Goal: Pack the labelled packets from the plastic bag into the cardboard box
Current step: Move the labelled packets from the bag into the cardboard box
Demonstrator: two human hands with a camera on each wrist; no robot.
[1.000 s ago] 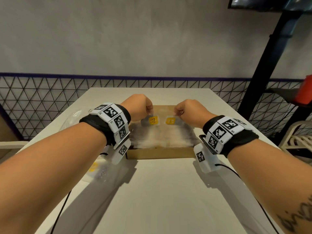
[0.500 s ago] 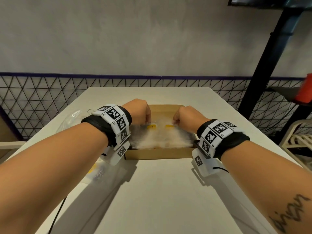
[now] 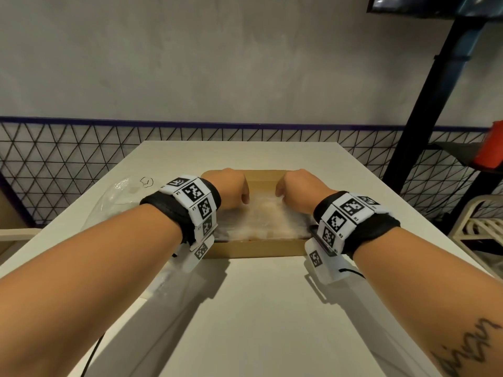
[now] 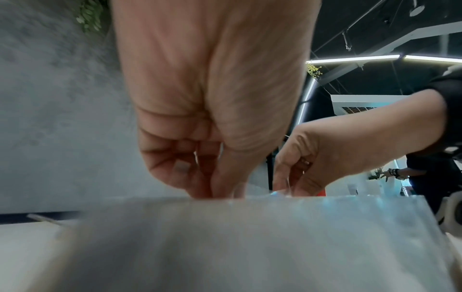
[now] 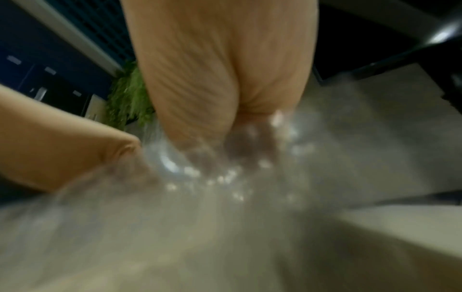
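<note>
A shallow cardboard box (image 3: 253, 248) sits mid-table, and clear packets (image 3: 261, 221) lie flat inside it. My left hand (image 3: 234, 190) and right hand (image 3: 294, 189) are both down in the box at its far side. Their fingers are curled onto the far edge of the top packet. In the left wrist view my left hand (image 4: 220, 185) pinches the edge of the packet (image 4: 225, 237), with my right hand (image 4: 295, 177) pinching beside it. The right wrist view is blurred; it shows my right hand (image 5: 225, 150) behind crinkled clear plastic. The yellow labels are hidden.
The clear plastic bag (image 3: 117, 197) lies on the white table (image 3: 258, 322) left of the box, partly under my left forearm. A mesh-patterned wall runs behind the table. A black post (image 3: 424, 104) and a white chair (image 3: 479, 229) stand to the right.
Both hands have lowered the packets from above the box down into it. The yellow labels seen earlier have dropped out of sight behind my hands.
</note>
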